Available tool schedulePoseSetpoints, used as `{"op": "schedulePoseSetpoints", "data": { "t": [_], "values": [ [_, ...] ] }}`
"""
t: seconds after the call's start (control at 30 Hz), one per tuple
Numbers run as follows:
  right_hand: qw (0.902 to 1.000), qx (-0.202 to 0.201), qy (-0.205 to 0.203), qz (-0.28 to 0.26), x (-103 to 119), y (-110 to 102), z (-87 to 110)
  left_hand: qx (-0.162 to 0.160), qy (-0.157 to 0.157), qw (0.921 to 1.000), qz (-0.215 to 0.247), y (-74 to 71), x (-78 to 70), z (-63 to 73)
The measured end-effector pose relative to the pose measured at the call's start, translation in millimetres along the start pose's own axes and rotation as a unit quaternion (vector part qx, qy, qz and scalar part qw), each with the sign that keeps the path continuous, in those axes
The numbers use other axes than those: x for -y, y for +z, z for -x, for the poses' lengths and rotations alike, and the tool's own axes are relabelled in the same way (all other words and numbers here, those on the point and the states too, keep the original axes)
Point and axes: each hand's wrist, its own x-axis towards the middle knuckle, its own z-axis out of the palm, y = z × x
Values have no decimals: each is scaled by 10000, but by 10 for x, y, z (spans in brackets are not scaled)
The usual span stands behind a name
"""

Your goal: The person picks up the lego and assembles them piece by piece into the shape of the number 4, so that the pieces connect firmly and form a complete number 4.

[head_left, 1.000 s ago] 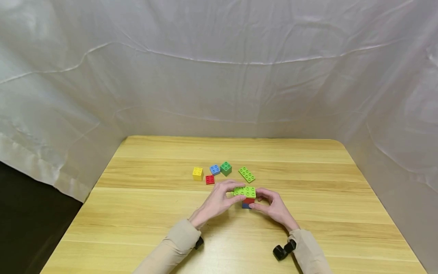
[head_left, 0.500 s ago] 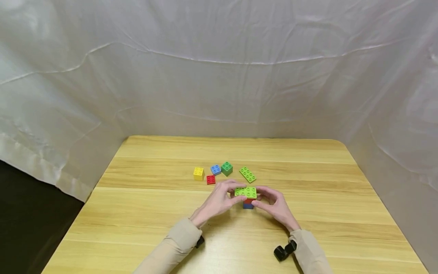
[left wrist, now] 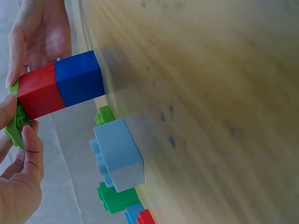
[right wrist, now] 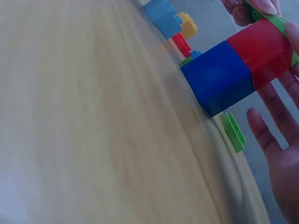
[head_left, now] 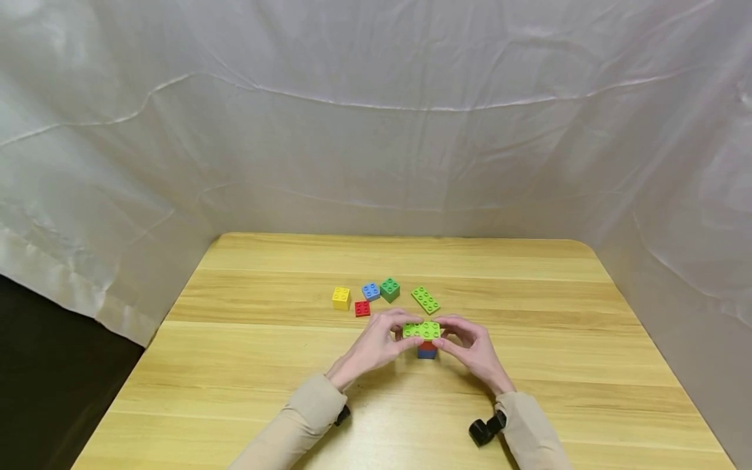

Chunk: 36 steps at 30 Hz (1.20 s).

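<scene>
A lime green flat building plate (head_left: 424, 331) with studs lies across the top of a red brick (left wrist: 41, 91), which sits on a dark blue brick (left wrist: 79, 79) standing on the table. The plate juts out past the stack on the left. My left hand (head_left: 376, 339) pinches that overhanging end between thumb and fingers. At the other end, my right hand (head_left: 474, 349) has its thumb and index finger on the plate's right edge, with the other fingers spread behind the stack. A light blue brick (left wrist: 119, 151) stands beside the stack, hidden by my left hand in the head view.
Behind the hands lie a yellow brick (head_left: 341, 299), a small blue brick (head_left: 371, 291), a green brick (head_left: 390, 290), a flat red brick (head_left: 362, 309) and another lime plate (head_left: 425, 299). The wooden table (head_left: 235, 365) has pale cloth (head_left: 376, 163) around its far side.
My right thumb has moved up from the side of the blue brick to the edge of the lime plate. My left hand keeps its pinch on the plate.
</scene>
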Motion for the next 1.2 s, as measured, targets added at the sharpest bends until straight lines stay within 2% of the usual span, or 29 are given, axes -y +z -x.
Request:
{"op": "schedulePoseSetpoints", "data": {
  "t": [0.17,0.33,0.6,0.9,1.2],
  "values": [
    [9999,34,-154,55,16,9,-9,25,-67,10000,62,-8,-1,-1],
    [9999,-8,-23,132,49,9,-15,100,-110,9999,48,-17,-13,-4],
    [9998,-5,-136,168,21,6,-35,134,9,9998,-154,-22,-4,-12],
    [9997,0,-196,140,14,4,-22,142,-35,9999,3,-17,8,-25],
    [9998,-2,-50,194,8,8,-30,92,-80,9997,191,-11,33,-29]
  ]
}}
